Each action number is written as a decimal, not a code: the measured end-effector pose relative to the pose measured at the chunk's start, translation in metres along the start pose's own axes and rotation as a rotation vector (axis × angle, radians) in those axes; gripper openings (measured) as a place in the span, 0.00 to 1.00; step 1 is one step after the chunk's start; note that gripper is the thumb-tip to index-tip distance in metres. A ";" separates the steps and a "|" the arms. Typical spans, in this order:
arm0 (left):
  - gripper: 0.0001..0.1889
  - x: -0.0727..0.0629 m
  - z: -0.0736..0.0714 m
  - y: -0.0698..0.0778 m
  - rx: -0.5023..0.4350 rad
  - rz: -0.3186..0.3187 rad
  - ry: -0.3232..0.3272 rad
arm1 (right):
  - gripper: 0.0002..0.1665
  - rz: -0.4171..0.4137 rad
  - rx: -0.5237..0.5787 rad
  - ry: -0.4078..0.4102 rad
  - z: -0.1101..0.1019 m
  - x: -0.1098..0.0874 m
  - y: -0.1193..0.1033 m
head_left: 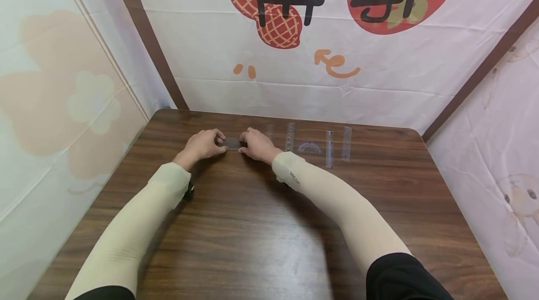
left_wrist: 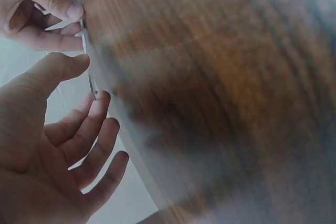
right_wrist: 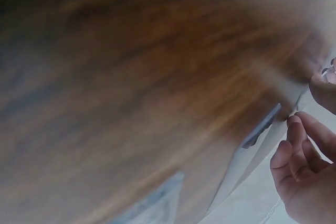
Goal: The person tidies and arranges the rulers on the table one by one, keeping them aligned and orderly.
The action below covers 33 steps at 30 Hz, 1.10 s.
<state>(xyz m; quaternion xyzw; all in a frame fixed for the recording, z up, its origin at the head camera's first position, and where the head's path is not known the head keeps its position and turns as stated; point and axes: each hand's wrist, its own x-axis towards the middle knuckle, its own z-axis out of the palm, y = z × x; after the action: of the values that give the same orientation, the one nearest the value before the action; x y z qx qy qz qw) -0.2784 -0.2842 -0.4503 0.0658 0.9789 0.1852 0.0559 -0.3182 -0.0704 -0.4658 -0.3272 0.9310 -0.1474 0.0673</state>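
Note:
A small clear flat plastic piece (head_left: 232, 143) is between my two hands near the back of the table. My left hand (head_left: 204, 144) pinches its left end, thumb and index finger at the edge and the other fingers (left_wrist: 107, 179) spread loosely. At the opposite end my right hand (head_left: 258, 144) holds it between thumb and fingertips. In the left wrist view the piece (left_wrist: 91, 82) appears edge-on as a thin line, its exact kind not showing. Closest to the right hand lies a clear ruler with a patterned edge (head_left: 290, 136).
Right of the hands, a clear protractor (head_left: 309, 147), a narrow ruler (head_left: 330, 149) and a wider clear ruler (head_left: 346, 143) lie in a row on the brown wooden table (head_left: 252, 225). A printed white curtain (head_left: 202, 47) hangs along the back edge.

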 end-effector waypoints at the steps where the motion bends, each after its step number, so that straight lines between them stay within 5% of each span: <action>1: 0.23 0.000 0.001 0.000 0.003 -0.001 0.002 | 0.27 -0.001 -0.001 -0.002 0.000 0.000 0.000; 33: 0.25 -0.016 0.007 0.009 -0.017 0.104 0.024 | 0.28 -0.032 -0.032 0.037 -0.008 -0.023 0.004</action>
<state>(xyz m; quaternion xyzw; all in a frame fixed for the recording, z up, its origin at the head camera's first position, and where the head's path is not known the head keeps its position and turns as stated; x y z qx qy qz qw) -0.2611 -0.2758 -0.4527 0.1136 0.9732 0.1970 0.0349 -0.3046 -0.0514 -0.4584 -0.3400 0.9290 -0.1398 0.0423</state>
